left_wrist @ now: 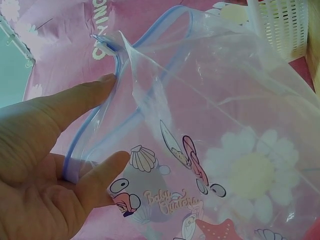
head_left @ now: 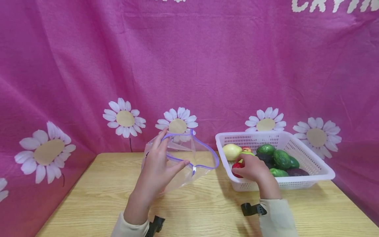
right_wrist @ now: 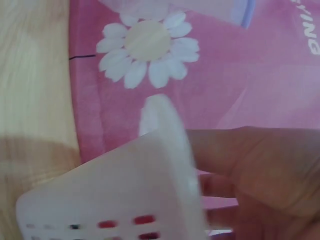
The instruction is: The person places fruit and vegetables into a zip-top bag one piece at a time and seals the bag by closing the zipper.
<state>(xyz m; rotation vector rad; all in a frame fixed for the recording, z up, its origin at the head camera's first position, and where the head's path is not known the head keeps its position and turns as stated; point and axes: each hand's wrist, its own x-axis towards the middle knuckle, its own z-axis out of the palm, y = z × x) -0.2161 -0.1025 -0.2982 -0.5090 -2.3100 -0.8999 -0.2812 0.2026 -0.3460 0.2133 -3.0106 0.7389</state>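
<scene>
A clear zip bag (head_left: pixel 180 174) with a purple-blue zip edge stands gaping at the middle of the table. My left hand (head_left: pixel 157 164) holds it by its left side, at the mouth. In the left wrist view, the left hand's thumb and fingers lie around the zip edge, and printed shells and a starfish show on the bag (left_wrist: pixel 165 175). My right hand (head_left: pixel 253 168) reaches over the near left rim of a white plastic basket (head_left: pixel 319 176). Its thumb and fingers curl round a red fruit (head_left: pixel 238 170), partly hidden. In the right wrist view, the basket wall (right_wrist: pixel 110 185) covers the right hand's fingertips.
Inside the basket lie a pale yellow pear-like fruit (head_left: pixel 232 152), a yellow-green one (head_left: pixel 247 153), and several dark green ones, such as an avocado-like fruit (head_left: pixel 282 159). A pink cloth (head_left: pixel 189 65) with white flowers hangs behind the wooden table (head_left: pixel 189 214).
</scene>
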